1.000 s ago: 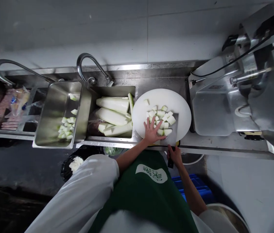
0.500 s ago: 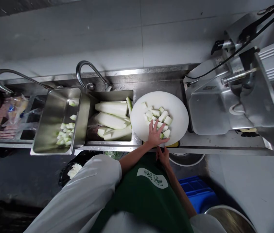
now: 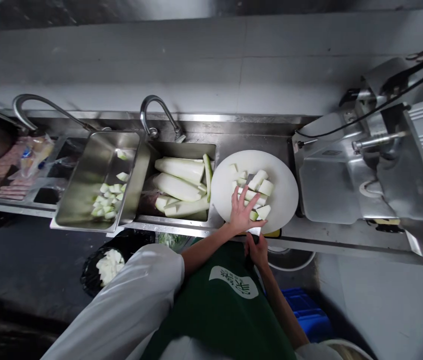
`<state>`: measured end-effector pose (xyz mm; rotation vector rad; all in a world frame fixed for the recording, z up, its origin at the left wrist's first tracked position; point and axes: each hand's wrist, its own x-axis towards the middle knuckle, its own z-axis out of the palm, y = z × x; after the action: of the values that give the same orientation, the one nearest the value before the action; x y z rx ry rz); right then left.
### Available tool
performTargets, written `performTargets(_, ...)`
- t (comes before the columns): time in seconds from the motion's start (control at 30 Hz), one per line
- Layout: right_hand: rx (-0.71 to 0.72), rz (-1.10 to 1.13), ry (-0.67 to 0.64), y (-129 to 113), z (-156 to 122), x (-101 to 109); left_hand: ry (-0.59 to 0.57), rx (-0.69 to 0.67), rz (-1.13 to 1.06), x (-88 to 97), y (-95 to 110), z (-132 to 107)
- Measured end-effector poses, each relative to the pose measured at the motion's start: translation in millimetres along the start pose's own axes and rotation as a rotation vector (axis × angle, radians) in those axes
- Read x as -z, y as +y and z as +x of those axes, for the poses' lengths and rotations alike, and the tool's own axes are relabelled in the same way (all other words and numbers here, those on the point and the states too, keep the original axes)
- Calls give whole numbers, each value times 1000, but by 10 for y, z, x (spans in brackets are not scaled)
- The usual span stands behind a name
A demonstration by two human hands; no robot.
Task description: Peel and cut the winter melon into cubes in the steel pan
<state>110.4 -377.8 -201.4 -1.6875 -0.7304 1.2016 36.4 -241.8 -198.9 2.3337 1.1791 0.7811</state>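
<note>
On the round white cutting board point(image 3: 220, 200) lie several chunks of pale, peeled winter melon point(image 3: 266, 188). My left hand point(image 3: 240, 215) rests over the chunks with its fingers spread, pressing on them. Below it, at the board's near edge, my right hand point(image 3: 257, 252) is closed round the dark handle of a knife point(image 3: 255, 231). The blade runs under my left hand, and its tip shows among the chunks. Long peeled winter melon pieces point(image 3: 177, 186) fill the sink point(image 3: 212, 172) left of the board.
A deep steel pan point(image 3: 84, 167) with cut cubes point(image 3: 108, 201) stands left of the sink, under two curved taps point(image 3: 159, 100). A slicing machine point(image 3: 327, 190) is close on the right. Packaged sliced meat point(image 3: 11, 190) lies far left. A lined bin point(image 3: 110, 267) stands below.
The view has shifted, so the counter sits farther right and lower. The knife blade now shows beneath my left hand and between the chunks. My left hand stays over the chunks.
</note>
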Motion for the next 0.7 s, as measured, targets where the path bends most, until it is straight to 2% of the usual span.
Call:
performTargets(0.13,45,-33,-159,-277,69,-411,88,147,71,557,-325,-74)
performTargets(0.23,123,-74,-340,-502,155,-920,234,260,161,1128,-710,-248)
performTargets(0.3,153,-78,-517,-673,204,-1387,345,346,227,1568,-1019,-430)
performTargets(0.4,152,-75,-785,-956,203,-2240,508,518,317,2239,-1543,-772)
performTargets(0.47,128,-76,-906,-1138,161,-2815,610,644,353,2635,-1940,-989)
performTargets(0.53,91,-114,-961,-1288,116,-3286,703,768,359,2965,-2372,-1164)
performTargets(0.6,67,-179,-958,-1385,89,-3571,769,899,320,3225,-2804,-1304)
performTargets(0.63,66,-207,-945,-1410,90,-3629,776,965,280,3325,-3003,-1370)
performTargets(0.7,77,-234,-905,-1418,126,-3573,687,1070,178,3458,-3337,-1505)
